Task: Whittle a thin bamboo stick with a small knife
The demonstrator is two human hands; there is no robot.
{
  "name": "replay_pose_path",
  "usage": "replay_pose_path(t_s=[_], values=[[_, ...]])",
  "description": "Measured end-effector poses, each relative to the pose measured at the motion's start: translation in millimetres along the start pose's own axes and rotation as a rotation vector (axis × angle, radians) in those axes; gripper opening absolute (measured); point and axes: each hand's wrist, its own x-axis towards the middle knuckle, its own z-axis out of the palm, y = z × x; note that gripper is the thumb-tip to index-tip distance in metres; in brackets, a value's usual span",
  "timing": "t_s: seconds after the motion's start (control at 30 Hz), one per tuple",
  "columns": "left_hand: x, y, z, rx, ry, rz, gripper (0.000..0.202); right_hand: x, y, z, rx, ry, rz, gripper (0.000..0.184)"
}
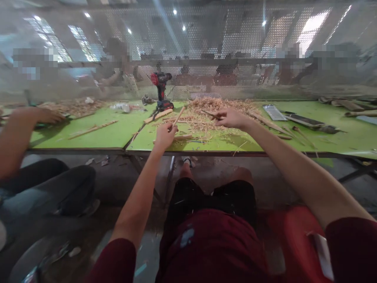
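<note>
My left hand (165, 136) is closed around the lower end of a thin wooden stick (179, 115), which tilts up and slightly to the right above the green table (141, 144). To its right, my right hand (229, 118) grips a slim dark tool (209, 114) that points left toward the stick; its exact kind is too small to make out. The two hands are apart. Between and behind them spreads a pile of pale wood shavings (206, 104). Just under my left hand lies a short strip of wood (183, 137).
A red and black cordless drill (161, 92) stands behind my left hand. On the right are a whetstone-like dark block (306, 120), a silvery packet (273, 112) and wooden strips (272, 124). A perforated screen (188, 70) rises behind. Another person's arm (17, 129) works at left.
</note>
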Motion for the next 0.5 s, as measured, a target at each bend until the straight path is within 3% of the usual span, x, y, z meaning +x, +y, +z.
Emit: replay_pose_path(t_s=[0.17, 0.37, 0.43, 0.5], values=[[-5.1, -7.0, 3.7, -0.035, 0.061, 0.026, 0.024, -34.0, 12.5, -16.7, -0.146, 0.097, 0.161, 0.031], [-7.5, -13.3, 4.7, -0.068, 0.064, 0.05, 0.016, -58.6, 70.2, -55.5, -0.432, 0.189, 0.217, 0.034], [-8.5, -12.5, 4.4, -0.056, 0.047, 0.049, 0.021, -68.3, 77.9, -62.2, -0.557, 0.241, 0.189, 0.027], [-9.6, -10.8, 3.6, -0.05, 0.038, 0.053, 0.026, -88.4, 69.9, -58.7, -0.644, 0.353, 0.074, 0.021]])
